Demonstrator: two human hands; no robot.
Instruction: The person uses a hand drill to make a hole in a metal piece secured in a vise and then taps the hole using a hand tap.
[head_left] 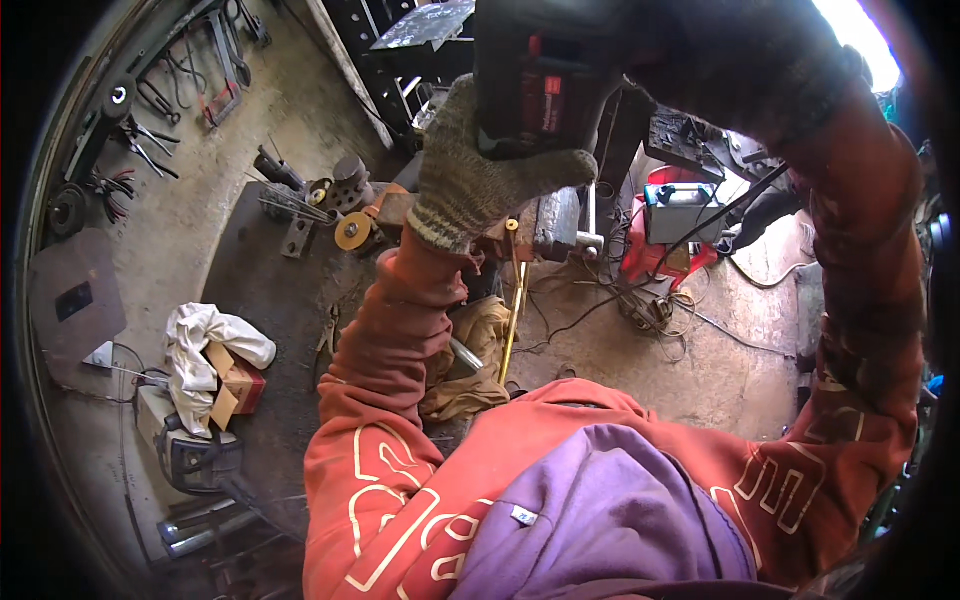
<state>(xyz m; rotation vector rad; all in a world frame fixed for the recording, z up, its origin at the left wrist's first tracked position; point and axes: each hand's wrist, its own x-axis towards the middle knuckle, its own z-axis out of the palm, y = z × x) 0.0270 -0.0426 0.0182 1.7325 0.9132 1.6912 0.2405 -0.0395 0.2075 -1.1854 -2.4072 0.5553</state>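
A bulky dark power tool (540, 95) with a red switch and a red label is raised at the top middle; its working end is out of view, so its exact kind cannot be told. My left hand (470, 175), in a grey knitted glove, is closed around the tool's near end, its thumb stretched across to the right. On the tool's right side is my right hand (745, 65), in a dark glove. It appears wrapped round the handle, though shadow hides its fingers. Below the tool, a vise (555, 225) stands at the bench edge.
The workbench (250, 260) at left carries a brass-coloured disc (352, 231), a white cloth (200, 340) and an open carton (238, 385). Pliers (150, 150) and a hacksaw (222, 100) hang on the wall. At right, a red-and-grey machine (680, 215) stands among cables (655, 310) on the floor.
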